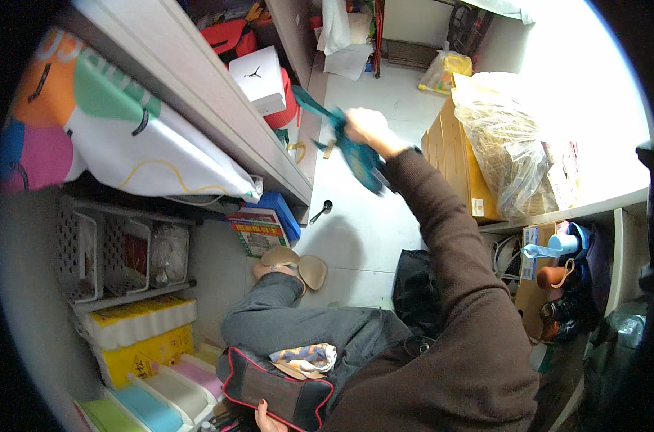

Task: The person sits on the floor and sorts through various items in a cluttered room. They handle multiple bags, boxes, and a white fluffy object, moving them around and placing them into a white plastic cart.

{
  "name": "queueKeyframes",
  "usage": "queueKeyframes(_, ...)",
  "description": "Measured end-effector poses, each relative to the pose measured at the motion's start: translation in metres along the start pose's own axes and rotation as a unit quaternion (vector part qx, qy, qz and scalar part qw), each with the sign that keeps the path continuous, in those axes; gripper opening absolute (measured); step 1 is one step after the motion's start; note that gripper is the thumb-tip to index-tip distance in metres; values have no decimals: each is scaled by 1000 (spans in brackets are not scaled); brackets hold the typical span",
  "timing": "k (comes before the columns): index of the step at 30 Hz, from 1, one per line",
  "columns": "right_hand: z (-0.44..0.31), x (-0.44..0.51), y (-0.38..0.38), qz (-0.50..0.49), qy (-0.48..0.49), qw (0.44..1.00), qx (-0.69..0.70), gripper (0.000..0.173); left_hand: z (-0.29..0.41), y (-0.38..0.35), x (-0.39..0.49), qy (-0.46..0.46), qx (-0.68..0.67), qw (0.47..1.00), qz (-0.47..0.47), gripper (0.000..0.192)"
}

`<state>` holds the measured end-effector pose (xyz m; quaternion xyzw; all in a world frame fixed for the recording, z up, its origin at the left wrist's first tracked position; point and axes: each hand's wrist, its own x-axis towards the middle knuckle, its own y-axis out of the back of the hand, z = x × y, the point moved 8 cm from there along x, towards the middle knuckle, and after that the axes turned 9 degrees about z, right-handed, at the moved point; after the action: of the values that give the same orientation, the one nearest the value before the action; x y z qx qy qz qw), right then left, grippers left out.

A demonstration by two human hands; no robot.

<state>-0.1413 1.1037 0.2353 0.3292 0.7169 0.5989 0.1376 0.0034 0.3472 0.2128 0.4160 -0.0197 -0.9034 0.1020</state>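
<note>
My right hand (367,127) is stretched out ahead over the floor. It grips a blurred teal cloth item (356,156), whose ends flare out on both sides of the fist. My left hand (267,417) shows only partly at the bottom edge, its thumb over the rim of a black cushion with red piping (278,389). That cushion rests against my lap, on dark grey trousers (332,329). Between the cushion and my thigh lies a bunched patterned cloth (305,359) in white, orange and grey-blue.
A shelf unit (240,113) holding a white shoebox (258,81) stands left. Right are a wooden box (448,156) and a clear plastic bag (505,146). A small black object (321,211) and a black bag (413,281) lie on the floor. Pastel-lidded bins (149,405) stand lower left.
</note>
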Motion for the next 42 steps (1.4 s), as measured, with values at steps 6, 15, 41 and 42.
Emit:
queueKeyframes(6, -133, 103, 94, 64, 176, 830, 526, 96, 12, -8, 16, 52, -74, 996, -19, 45)
queueKeyframes(15, -130, -90, -66, -257, 19, 791, 556, 31, 76, -17, 39, -62, -15, 998, -24, 52)
queueKeyframes(41, 44, -66, 126, 529, -127, 338, 768, 43, 17, -138, -15, -370, 422, 798, -218, 105)
queueKeyframes(42, 28, -30, 118, 457, -147, 309, 821, 43, 10, -135, -14, -320, 389, 834, -225, 104)
